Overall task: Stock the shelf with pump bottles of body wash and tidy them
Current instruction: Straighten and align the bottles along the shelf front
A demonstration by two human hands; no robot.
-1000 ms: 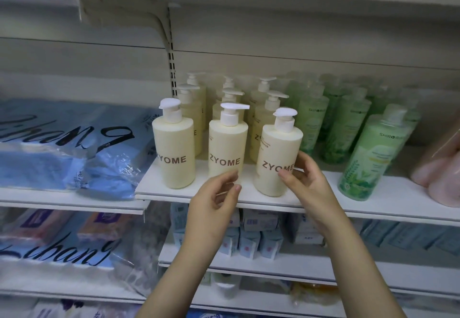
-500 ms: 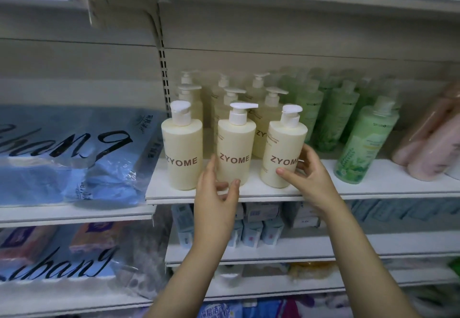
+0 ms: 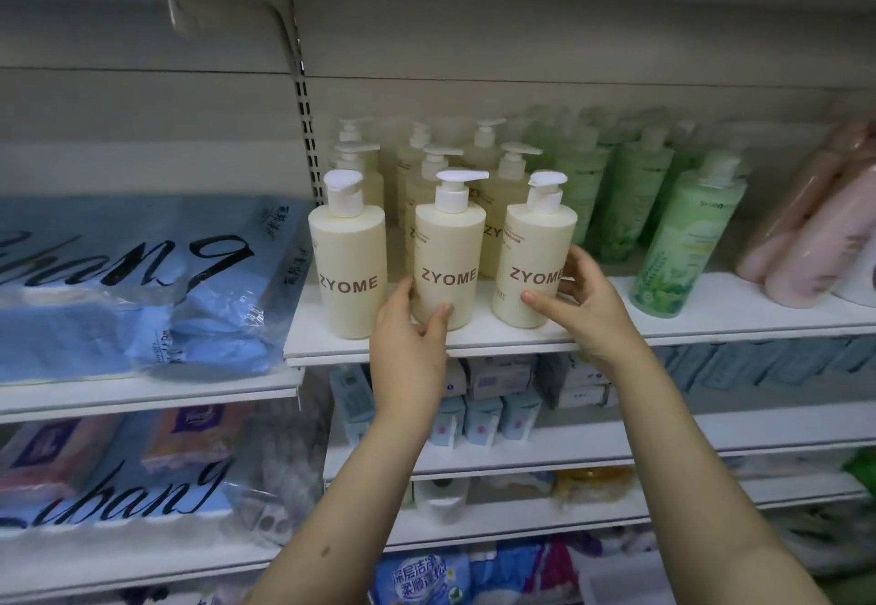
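Observation:
Three cream pump bottles marked ZYOME stand in a front row on the white shelf (image 3: 711, 315). My left hand (image 3: 407, 343) grips the base of the middle bottle (image 3: 448, 253), thumb on its front and fingers round its left side. My right hand (image 3: 580, 306) holds the lower part of the right bottle (image 3: 533, 253), thumb in front and fingers behind. The left bottle (image 3: 348, 263) stands free. More cream pump bottles (image 3: 502, 187) fill the rows behind them.
Green pump bottles (image 3: 682, 234) stand to the right of the cream ones, with pink bottles (image 3: 806, 244) further right. Blue plastic-wrapped packs (image 3: 142, 282) lie on the left shelf. Small boxes (image 3: 483, 405) sit on the shelf below.
My left hand rose from below the shelf edge and took hold of the middle bottle. The right bottle was straightened from a tilt. The view shifted closer.

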